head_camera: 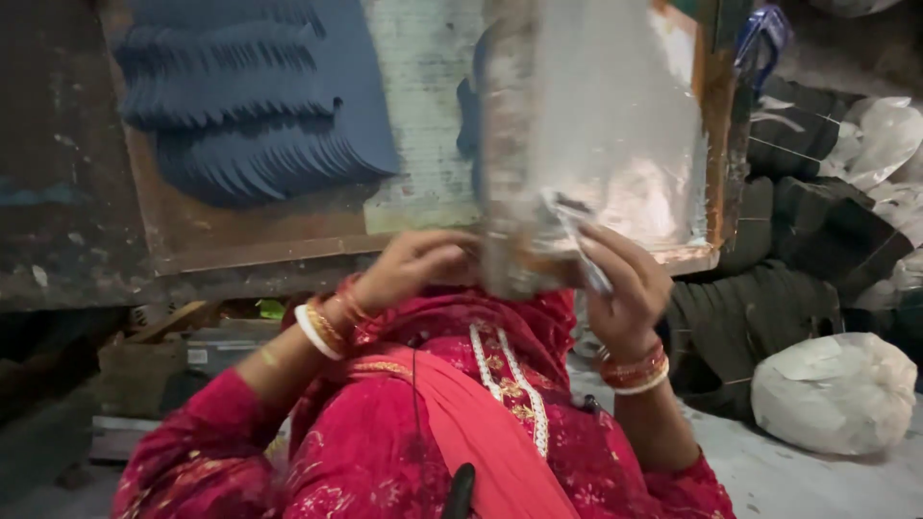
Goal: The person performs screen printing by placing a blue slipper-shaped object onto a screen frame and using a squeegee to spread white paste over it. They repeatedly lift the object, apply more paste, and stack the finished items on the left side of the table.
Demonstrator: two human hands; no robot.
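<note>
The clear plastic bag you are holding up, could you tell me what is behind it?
Behind the clear plastic bag shows a pale board in a rusty frame, blurred through the film. Stacked dark blue cut pieces lie to its left. Whatever sits directly behind the bag's crumpled lower edge is hidden.

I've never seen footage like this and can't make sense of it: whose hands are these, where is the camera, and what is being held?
There is no machine: a person wears a camera on the head, looking down at their own hands. The left hand and right hand together hold up a clear plastic bag, the right pinching its crumpled lower edge. Behind it, stacks of dark blue cut pieces lie on a worn wooden board. A white sack sits at the right.
</note>
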